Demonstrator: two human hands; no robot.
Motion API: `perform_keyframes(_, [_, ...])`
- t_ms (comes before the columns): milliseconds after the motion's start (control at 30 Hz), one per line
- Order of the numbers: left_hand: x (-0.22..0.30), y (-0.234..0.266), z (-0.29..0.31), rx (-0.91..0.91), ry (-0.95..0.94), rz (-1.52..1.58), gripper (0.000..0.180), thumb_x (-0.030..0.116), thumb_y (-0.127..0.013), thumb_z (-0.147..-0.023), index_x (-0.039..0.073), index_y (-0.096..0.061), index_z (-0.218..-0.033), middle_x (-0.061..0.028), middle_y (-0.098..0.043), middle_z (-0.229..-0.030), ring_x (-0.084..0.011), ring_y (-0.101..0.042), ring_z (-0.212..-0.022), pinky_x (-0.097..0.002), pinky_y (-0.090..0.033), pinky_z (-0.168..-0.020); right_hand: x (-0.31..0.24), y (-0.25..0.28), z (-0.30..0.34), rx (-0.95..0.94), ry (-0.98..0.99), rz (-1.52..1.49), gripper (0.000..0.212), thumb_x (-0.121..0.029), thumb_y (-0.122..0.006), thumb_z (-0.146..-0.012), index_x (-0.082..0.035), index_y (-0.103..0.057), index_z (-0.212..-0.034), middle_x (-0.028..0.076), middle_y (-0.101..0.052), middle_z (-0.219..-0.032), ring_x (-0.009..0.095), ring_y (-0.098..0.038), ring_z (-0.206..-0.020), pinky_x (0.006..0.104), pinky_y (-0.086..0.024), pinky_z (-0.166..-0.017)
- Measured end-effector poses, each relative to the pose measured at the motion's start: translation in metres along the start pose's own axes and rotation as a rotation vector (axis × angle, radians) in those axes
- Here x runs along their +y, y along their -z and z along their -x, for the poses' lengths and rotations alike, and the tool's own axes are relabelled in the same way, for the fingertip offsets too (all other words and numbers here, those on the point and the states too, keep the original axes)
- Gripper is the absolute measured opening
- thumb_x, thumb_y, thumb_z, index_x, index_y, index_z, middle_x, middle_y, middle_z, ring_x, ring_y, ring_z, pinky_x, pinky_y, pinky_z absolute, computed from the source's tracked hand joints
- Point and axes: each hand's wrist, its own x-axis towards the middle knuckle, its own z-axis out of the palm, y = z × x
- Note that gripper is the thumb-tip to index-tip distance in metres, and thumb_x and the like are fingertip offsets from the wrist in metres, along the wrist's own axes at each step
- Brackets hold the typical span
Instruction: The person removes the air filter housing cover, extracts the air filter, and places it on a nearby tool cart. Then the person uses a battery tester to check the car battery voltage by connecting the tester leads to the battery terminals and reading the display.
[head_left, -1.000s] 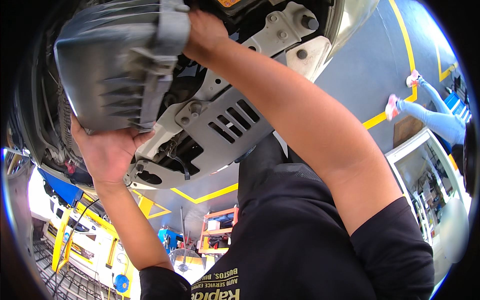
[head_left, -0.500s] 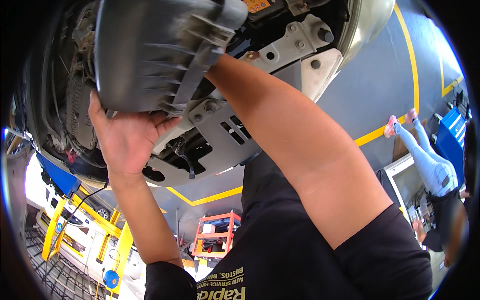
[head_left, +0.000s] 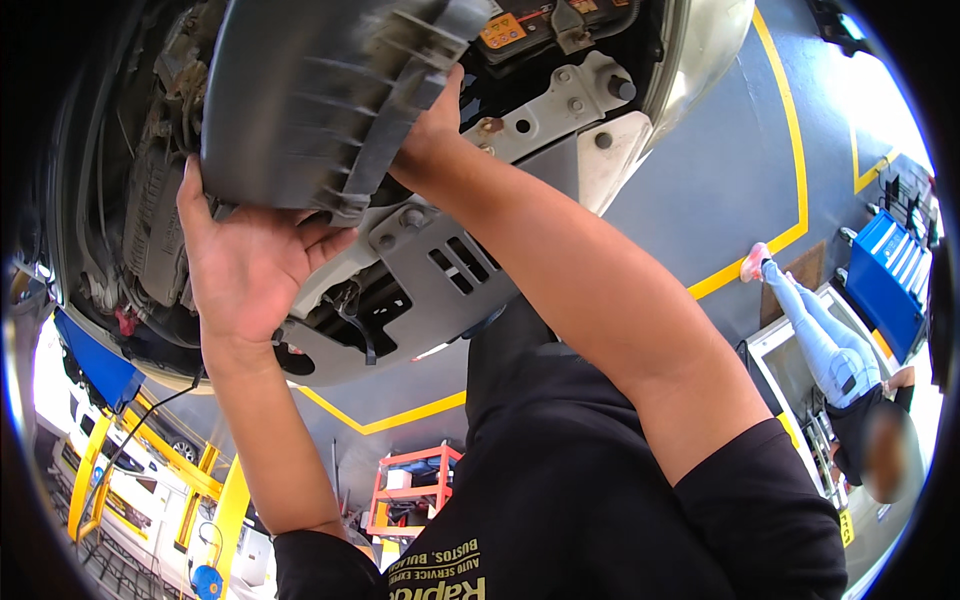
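A large black plastic cover (head_left: 290,110), with ribs and a slotted edge, is held up over the open engine bay at the upper left. My left hand (head_left: 250,262) grips its lower edge, palm showing, thumb along the left side and the other fingers partly hidden behind it. My right hand (head_left: 437,125) holds the right ribbed edge, with most of its fingers hidden by the cover. Beneath my hands lies the grey metal front panel (head_left: 425,295) with slots and bolts. A dark cable with a connector (head_left: 350,310) hangs in an opening there.
A battery (head_left: 540,30) sits at the top, and engine parts (head_left: 155,220) fill the left of the bay. A red shelf cart (head_left: 412,490), yellow lift (head_left: 225,520) and blue tool cabinet (head_left: 888,270) stand around. Another person (head_left: 830,350) is at the right.
The view has shifted a little. The cover has moved slightly up and right against the frame with both hands still on it, and more of my right hand shows.
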Motion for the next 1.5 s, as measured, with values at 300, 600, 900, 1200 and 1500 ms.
perform_keyframes(300, [0.003, 0.000, 0.002, -0.038, 0.033, 0.031, 0.097, 0.074, -0.045, -0.096, -0.002, -0.033, -0.156, -0.0361, -0.044, -0.147, -0.0510, -0.054, -0.125, -0.0555, -0.052, -0.103, 0.014, 0.004, 0.015, 0.150, -0.078, 0.017, 0.035, -0.036, -0.058, -0.093, -0.019, -0.079, -0.117, 0.012, -0.050, -0.142, 0.038, -0.037, -0.134, 0.0658, -0.030, -0.106])
perform_keyframes(600, [0.007, 0.006, 0.002, -0.039, 0.055, 0.057, 0.097, 0.069, -0.051, -0.097, -0.001, -0.026, -0.159, -0.0375, -0.035, -0.154, -0.0532, -0.048, -0.130, -0.0597, -0.049, -0.106, 0.033, 0.002, 0.005, 0.128, -0.197, -0.120, 0.035, -0.026, -0.053, -0.098, -0.006, -0.060, -0.125, 0.022, -0.064, -0.115, 0.036, -0.062, -0.107, 0.0460, -0.046, -0.090])
perform_keyframes(900, [0.009, 0.003, 0.004, -0.026, 0.057, 0.054, 0.095, 0.068, -0.050, -0.097, -0.001, -0.027, -0.159, -0.0369, -0.034, -0.154, -0.0542, -0.047, -0.130, -0.0604, -0.049, -0.106, 0.056, 0.039, -0.015, -0.265, -0.267, -0.424, 0.044, -0.013, -0.068, -0.082, 0.000, -0.066, -0.124, 0.016, -0.072, -0.122, 0.035, -0.069, -0.118, 0.0438, -0.055, -0.096])
perform_keyframes(1200, [0.012, -0.009, 0.007, 0.025, 0.062, 0.020, 0.091, 0.066, -0.051, -0.098, 0.000, -0.030, -0.158, -0.0354, -0.037, -0.153, -0.0531, -0.048, -0.128, -0.0584, -0.052, -0.102, 0.043, 0.052, -0.012, -0.145, -0.270, -0.657, 0.066, -0.019, -0.064, -0.086, 0.005, -0.040, -0.142, 0.027, -0.062, -0.133, 0.041, -0.062, -0.125, 0.0479, -0.051, -0.104])
perform_keyframes(1500, [0.013, -0.010, 0.007, 0.054, 0.065, -0.010, 0.089, 0.067, -0.051, -0.098, 0.002, -0.034, -0.157, -0.0339, -0.039, -0.152, -0.0515, -0.050, -0.127, -0.0573, -0.053, -0.102, 0.061, 0.092, 0.076, -0.086, -0.269, -0.809, 0.056, -0.020, -0.062, -0.092, 0.018, -0.041, -0.129, 0.034, -0.058, -0.122, 0.045, -0.066, -0.110, 0.0450, -0.058, -0.091])
